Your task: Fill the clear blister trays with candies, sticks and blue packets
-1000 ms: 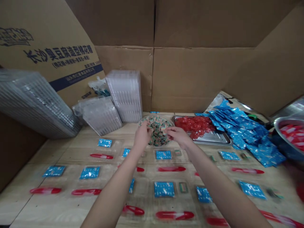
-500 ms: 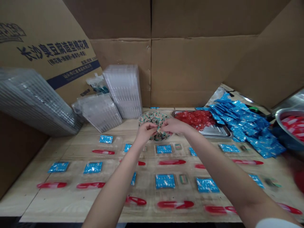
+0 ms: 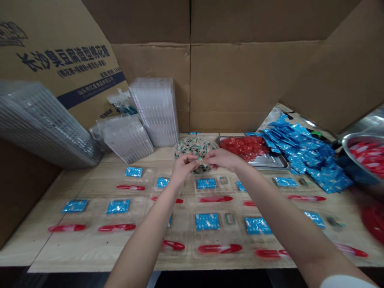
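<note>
Drawn closer together since the earlier frame, the left grip (image 3: 182, 171) and right grip (image 3: 223, 159) seem pinched on a small printed sachet (image 3: 200, 162) above the heaped round dish (image 3: 176, 151), where a slack pinch could drop it back or knock others onto the surface (image 3: 90, 248).

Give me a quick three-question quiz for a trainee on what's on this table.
1. What fills the steel tray?
2. True or false: the blue sachets are piled to the right of that tray.
3. What are the left hand and right hand above?
A. the plate of small packets
B. the steel bowl
C. the clear tray stack

Key: 1. Red pieces. 2. True. 3. A.
</note>
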### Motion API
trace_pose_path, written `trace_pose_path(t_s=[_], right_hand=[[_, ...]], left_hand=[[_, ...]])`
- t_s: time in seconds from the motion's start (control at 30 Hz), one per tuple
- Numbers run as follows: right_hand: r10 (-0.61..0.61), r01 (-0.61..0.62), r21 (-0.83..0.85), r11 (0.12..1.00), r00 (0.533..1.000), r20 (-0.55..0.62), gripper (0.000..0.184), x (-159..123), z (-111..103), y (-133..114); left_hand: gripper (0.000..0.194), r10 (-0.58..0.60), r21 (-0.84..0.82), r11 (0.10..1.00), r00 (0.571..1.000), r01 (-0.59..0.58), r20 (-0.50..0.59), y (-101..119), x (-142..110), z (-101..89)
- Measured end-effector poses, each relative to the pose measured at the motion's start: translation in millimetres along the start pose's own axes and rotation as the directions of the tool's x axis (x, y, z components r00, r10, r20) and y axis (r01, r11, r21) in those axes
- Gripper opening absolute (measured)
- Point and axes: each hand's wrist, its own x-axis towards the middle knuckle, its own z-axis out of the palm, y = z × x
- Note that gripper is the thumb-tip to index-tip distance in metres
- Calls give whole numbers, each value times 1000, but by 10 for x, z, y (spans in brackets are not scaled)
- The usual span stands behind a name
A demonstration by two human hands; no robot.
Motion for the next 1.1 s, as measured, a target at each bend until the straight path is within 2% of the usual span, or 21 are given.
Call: trace_pose_path(t_s=[0.1,0.2,0.27,0.37,0.47,0.6,0.73,0.83,0.93,1.1], right_hand=[[-40,44,59,997,997,-62,7,-115,15,103],[-62,87,91,992,967,-245,9,-202,31,147],[-78,143,171,975,937,-340,14,-228,68,141],[-103,212,240,947,912,-398,21,-218,189,135],[-170,258,152,954,885,-433,23,-200,315,169],[-231,284,136,949,923,-308,22,-251,317,189],[-351,353,-7,935,926,-139,13,-356,185,83],[-265,267,67,961,964,-33,10,-425,145,-1],[-200,199,191,961,980,-15,12,-469,191,-24],[-155,174,187,967,982,-109,7,-535,376,-7]], left_hand=[[26,-30,-34,999,999,29,-13,-18,-42,31],[25,-42,-71,997,998,38,-46,-16,-66,50],[24,-54,-99,994,996,47,-68,-10,-83,60],[24,-84,-144,987,994,73,-74,3,-133,83],[21,-118,-183,977,992,107,-51,40,-221,97],[19,-172,-187,967,985,174,23,132,-344,77],[16,-210,-165,961,974,222,87,207,-426,70],[14,-224,-179,954,969,239,101,233,-473,75],[15,-252,-229,936,964,266,89,253,-530,59],[17,-295,-297,901,949,316,114,252,-727,-21]])
